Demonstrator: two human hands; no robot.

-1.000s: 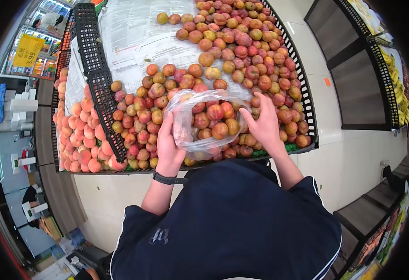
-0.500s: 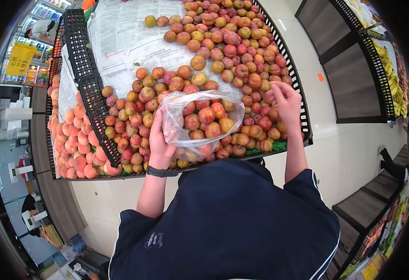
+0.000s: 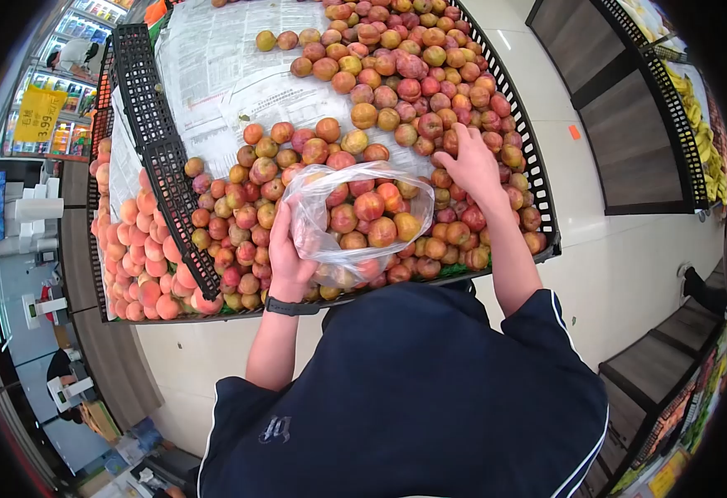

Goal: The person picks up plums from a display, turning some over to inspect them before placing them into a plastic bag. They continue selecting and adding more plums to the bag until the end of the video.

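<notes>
My left hand [image 3: 289, 249] is closed on the left side of a clear plastic bag [image 3: 309, 217], whose mouth gapes upward. Several red and yellow plums [image 3: 369, 206] lie inside the bag, seen through its opening. To the right of it, my right hand [image 3: 472, 164] reaches over the heap of loose plums [image 3: 409, 66]. Its thumb points left, apart from the fingers, and the fingertips are right at the plums on the bin's right side. Nothing shows in its grasp.
Newspaper [image 3: 214, 70] lines the bin under the plums. A black perforated divider [image 3: 168, 166] separates the plums from peaches [image 3: 152, 274] on the left. A yellow price sign [image 3: 40, 114] hangs at the upper left. Bananas [image 3: 695, 124] lie on a stand at the far right.
My right hand has moved left and forward over the plums, and its fingers have spread from a near pinch. My left hand stays on the bag.
</notes>
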